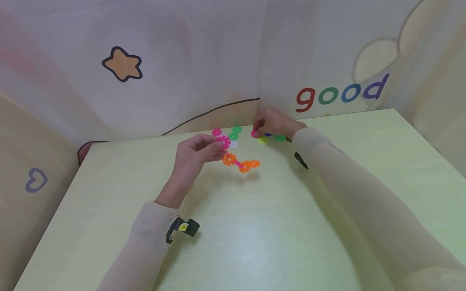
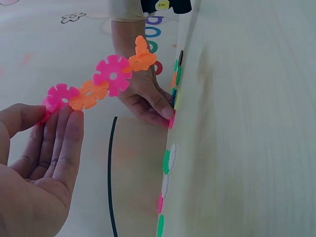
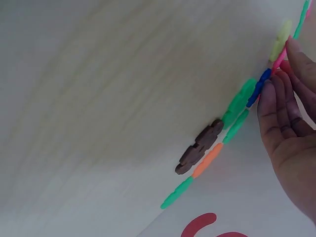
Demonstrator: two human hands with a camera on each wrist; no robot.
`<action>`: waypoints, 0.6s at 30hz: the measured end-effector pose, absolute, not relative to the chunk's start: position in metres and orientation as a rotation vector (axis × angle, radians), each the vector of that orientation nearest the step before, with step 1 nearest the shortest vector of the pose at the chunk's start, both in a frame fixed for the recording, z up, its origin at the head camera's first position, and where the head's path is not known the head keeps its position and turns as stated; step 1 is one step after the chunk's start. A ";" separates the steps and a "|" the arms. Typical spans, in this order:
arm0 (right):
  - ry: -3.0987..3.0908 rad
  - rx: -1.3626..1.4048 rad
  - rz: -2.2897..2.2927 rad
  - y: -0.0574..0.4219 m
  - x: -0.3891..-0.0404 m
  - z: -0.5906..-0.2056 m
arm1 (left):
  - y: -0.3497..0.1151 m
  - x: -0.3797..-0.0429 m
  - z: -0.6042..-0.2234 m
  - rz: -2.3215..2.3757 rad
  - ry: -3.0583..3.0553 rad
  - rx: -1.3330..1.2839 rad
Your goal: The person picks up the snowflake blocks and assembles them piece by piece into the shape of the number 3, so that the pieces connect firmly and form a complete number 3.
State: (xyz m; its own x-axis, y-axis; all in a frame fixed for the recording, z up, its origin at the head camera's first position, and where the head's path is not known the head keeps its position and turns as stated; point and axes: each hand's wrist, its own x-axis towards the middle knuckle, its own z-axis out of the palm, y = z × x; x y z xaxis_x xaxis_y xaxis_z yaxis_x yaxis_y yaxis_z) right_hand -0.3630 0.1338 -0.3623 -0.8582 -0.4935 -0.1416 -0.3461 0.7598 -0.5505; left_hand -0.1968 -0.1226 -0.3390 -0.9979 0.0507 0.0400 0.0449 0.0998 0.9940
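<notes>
My left hand (image 1: 193, 155) grips one end of a chain of linked plastic snowflake discs (image 2: 121, 81), alternating pink and orange. The chain is held up off the table (image 1: 233, 226), and its orange end slants away to the right in the head view. At the table's back edge, my right hand (image 1: 274, 121) pinches a loose pink snowflake disc (image 3: 280, 60) between thumb and fingers. A yellow disc (image 3: 280, 42) and a blue disc (image 3: 258, 88) lie right beside those fingertips.
Along the back edge lie more loose discs: green (image 1: 237, 129), white (image 1: 234, 144) and pink (image 1: 216, 132) near my left hand. Green (image 3: 239, 103), orange (image 3: 207, 160) and brown (image 3: 197, 148) discs lie by my right wrist. A printed cloth (image 1: 204, 81) hangs behind the table.
</notes>
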 end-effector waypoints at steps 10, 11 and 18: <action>2.681 -0.627 -0.789 0.137 -0.361 -0.367 | -0.123 -0.197 -0.341 2.111 2.319 0.122; 2.674 -0.627 -0.792 0.137 -0.361 -0.366 | -0.123 -0.197 -0.341 2.109 2.320 0.124; 2.631 -0.625 -0.779 0.139 -0.359 -0.363 | -0.123 -0.197 -0.341 2.104 2.327 0.122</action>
